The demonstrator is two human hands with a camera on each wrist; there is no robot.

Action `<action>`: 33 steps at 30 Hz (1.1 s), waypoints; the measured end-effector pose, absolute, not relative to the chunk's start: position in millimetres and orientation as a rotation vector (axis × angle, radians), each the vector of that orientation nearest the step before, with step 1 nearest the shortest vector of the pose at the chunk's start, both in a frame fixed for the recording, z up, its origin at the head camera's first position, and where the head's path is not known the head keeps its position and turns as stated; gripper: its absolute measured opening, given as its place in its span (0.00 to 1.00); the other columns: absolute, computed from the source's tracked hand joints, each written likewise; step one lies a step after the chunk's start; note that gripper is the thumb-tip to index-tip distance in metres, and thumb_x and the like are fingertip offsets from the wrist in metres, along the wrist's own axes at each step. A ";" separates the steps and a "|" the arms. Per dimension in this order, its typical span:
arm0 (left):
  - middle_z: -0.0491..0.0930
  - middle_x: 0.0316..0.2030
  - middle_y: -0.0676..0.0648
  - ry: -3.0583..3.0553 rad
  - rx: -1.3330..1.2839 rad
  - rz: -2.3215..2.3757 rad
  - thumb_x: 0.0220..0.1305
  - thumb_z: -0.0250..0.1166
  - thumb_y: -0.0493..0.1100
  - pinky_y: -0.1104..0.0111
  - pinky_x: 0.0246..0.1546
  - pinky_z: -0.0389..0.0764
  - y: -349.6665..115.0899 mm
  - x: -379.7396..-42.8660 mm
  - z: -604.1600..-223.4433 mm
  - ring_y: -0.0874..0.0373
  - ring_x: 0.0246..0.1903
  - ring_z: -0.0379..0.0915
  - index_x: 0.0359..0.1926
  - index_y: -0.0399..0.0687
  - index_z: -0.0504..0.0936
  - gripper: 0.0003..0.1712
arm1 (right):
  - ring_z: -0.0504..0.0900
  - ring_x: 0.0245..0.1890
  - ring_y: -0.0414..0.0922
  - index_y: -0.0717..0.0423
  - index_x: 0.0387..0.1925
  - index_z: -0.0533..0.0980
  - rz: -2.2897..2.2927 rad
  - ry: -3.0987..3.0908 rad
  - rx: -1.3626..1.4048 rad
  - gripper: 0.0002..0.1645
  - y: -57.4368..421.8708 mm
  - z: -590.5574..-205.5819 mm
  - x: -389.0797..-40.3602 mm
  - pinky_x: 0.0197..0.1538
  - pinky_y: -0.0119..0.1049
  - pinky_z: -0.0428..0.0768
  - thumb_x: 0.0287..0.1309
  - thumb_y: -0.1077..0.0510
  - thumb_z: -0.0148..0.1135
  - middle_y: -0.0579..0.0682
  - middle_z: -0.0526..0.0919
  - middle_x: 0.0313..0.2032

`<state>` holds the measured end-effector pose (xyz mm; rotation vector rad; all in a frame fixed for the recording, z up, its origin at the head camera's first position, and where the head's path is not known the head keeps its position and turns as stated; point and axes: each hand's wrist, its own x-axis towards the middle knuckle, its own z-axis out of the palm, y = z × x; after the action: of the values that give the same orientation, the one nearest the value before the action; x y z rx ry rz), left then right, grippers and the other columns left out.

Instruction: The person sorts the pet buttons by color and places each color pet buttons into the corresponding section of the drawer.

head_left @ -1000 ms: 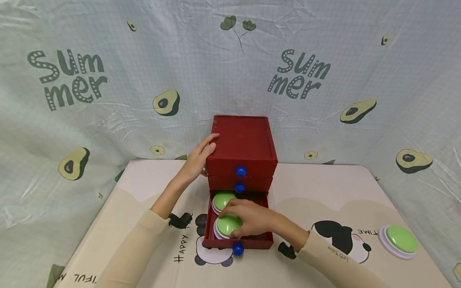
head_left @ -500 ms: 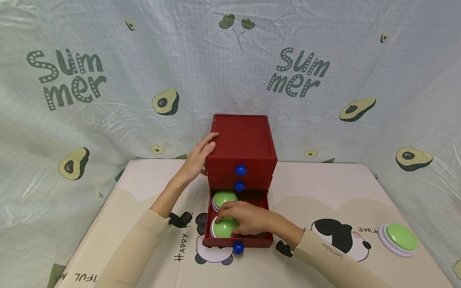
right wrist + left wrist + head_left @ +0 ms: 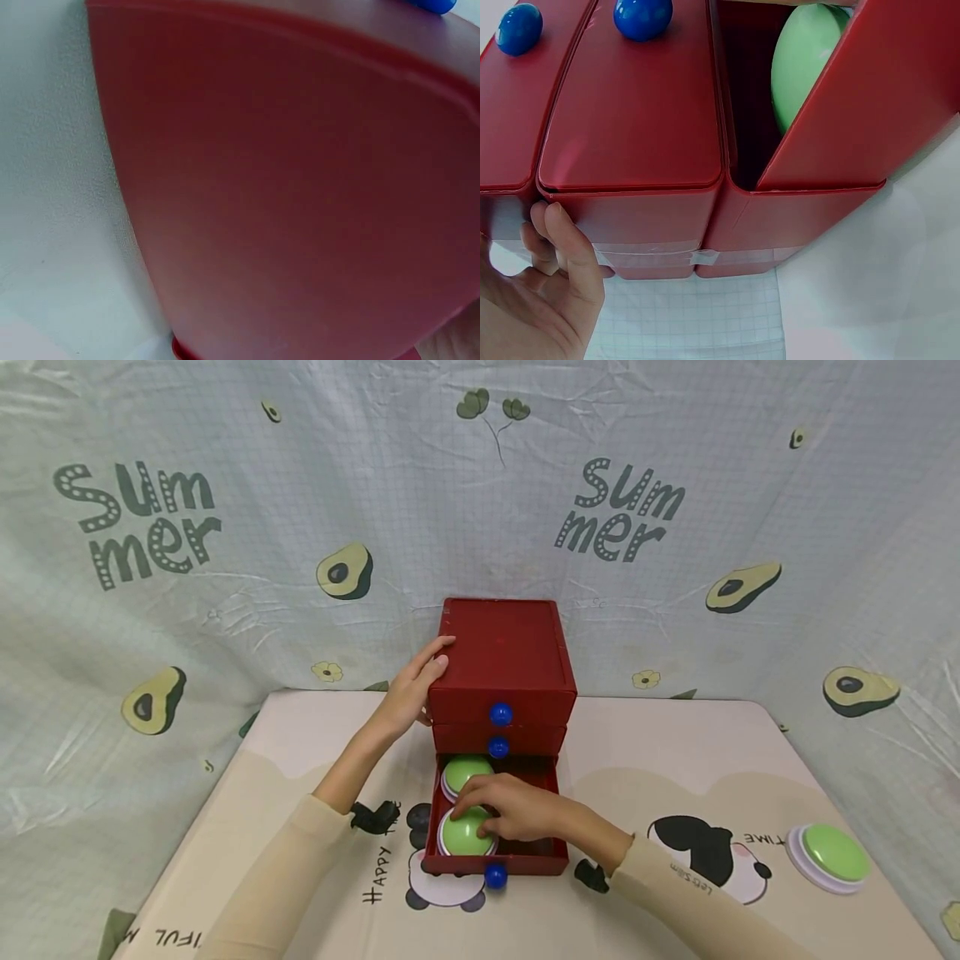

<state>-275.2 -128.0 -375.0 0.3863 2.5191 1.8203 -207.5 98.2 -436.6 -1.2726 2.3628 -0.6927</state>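
Note:
A red drawer cabinet stands against the cloth backdrop, its bottom drawer pulled out. My left hand rests along the cabinet's left side, fingertips at the top edge and, in the left wrist view, fingers against the side wall. Two round push buttons with green domes and pale purple bases sit in the drawer's left half, a rear button and a front button. Over the front one, my right hand reaches from the right, index finger and thumb touching its dome.
A third green button lies on the table's right side. Two drawers above are closed, with blue knobs; another blue knob is on the open drawer's front. The printed backdrop rises right behind the cabinet.
The front button has shifted slightly left in the drawer. My right thumb has moved from the button's lower right edge up onto its dome. The left hand has stayed still.

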 end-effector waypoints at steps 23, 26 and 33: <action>0.76 0.58 0.34 2.514 0.372 1.827 0.79 0.46 0.62 0.51 0.25 0.86 -129.4 -276.4 -376.5 0.45 0.31 0.80 0.76 0.78 0.62 0.28 | 0.79 0.63 0.42 0.46 0.57 0.84 -0.732 2.329 -1.238 0.23 100.3 -438.4 -214.3 0.66 0.34 0.79 0.62 0.63 0.70 0.44 0.84 0.58; 0.76 0.59 0.34 2.511 0.376 1.828 0.79 0.46 0.62 0.53 0.24 0.86 -128.9 -276.4 -376.7 0.46 0.32 0.80 0.77 0.77 0.62 0.28 | 0.79 0.62 0.42 0.46 0.57 0.84 -0.740 2.333 -1.242 0.22 101.9 -439.0 -214.3 0.66 0.35 0.79 0.63 0.63 0.70 0.44 0.84 0.58; 0.74 0.60 0.34 2.515 0.380 1.822 0.79 0.46 0.62 0.55 0.24 0.86 -128.7 -277.8 -378.1 0.45 0.33 0.80 0.77 0.77 0.62 0.28 | 0.82 0.59 0.46 0.51 0.57 0.83 -0.813 2.340 -1.288 0.21 112.3 -432.4 -213.2 0.62 0.38 0.83 0.62 0.62 0.71 0.47 0.84 0.57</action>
<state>-277.8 -128.7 -378.1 0.3801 2.5145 1.8223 -213.2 112.3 -432.4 -1.2876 2.3396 -0.8128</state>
